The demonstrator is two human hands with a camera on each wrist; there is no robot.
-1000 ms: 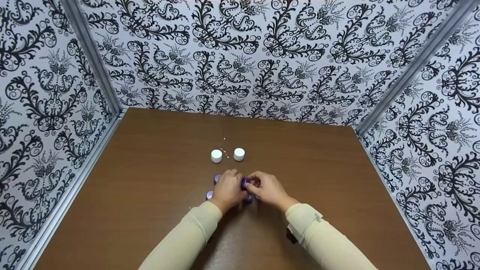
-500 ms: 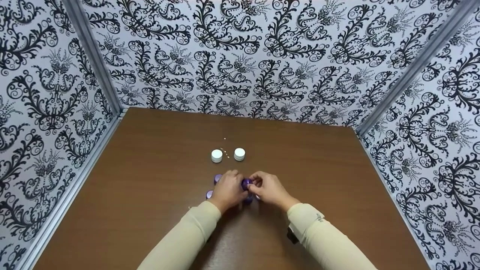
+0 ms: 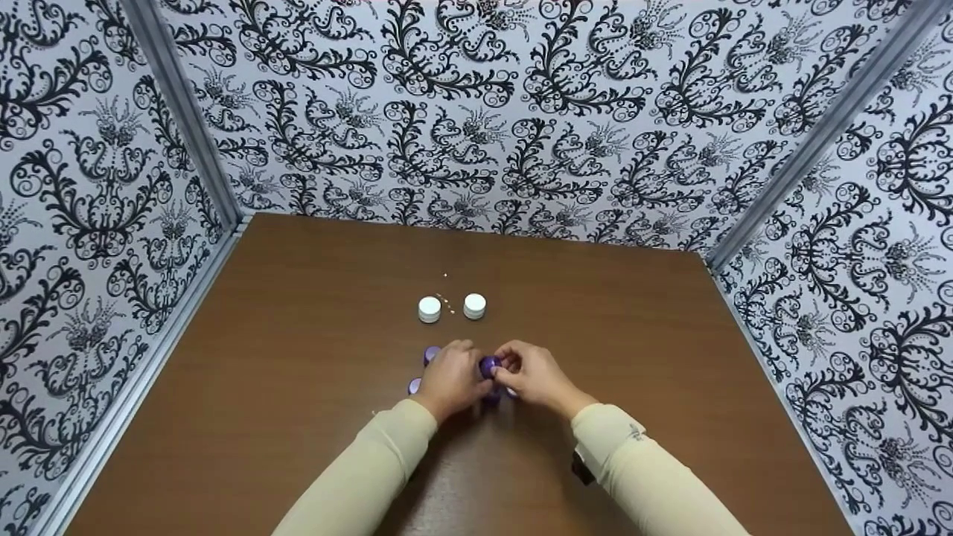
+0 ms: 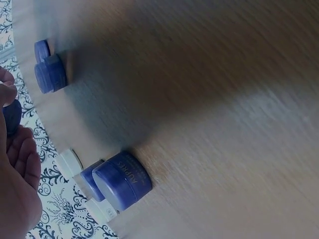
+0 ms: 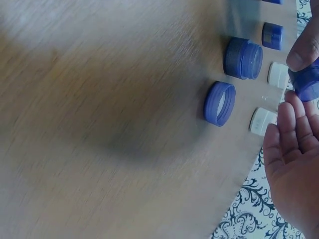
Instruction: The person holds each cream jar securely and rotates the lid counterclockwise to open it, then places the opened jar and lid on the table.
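Observation:
In the head view my left hand (image 3: pixel 450 376) and right hand (image 3: pixel 532 372) meet over the middle of the table, gripping a small purple jar (image 3: pixel 489 365) between them. The right wrist view shows this held purple jar (image 5: pixel 306 82) raised above the table, with the left thumb (image 5: pixel 302 52) on its side and the right hand's fingers below. Under the hands stands an uncapped purple jar (image 5: pixel 242 59), its threaded rim showing. Beside it lies a purple lid (image 5: pixel 220 103) with its hollow side visible. Most of the held jar is covered by the hands.
Left of the hands stand two capped purple jars, the nearer purple jar (image 4: pixel 122 180) lettered in gold. Farther back are two white jars (image 3: pixel 429 309) (image 3: pixel 474 306) with small pale bits (image 3: pixel 447 301) between them. Patterned walls (image 3: pixel 447 149) enclose the brown table (image 3: pixel 298 357).
The purple jar has turned slightly between the hands, so its upper face shows a little more. Both hands stay almost in the same place.

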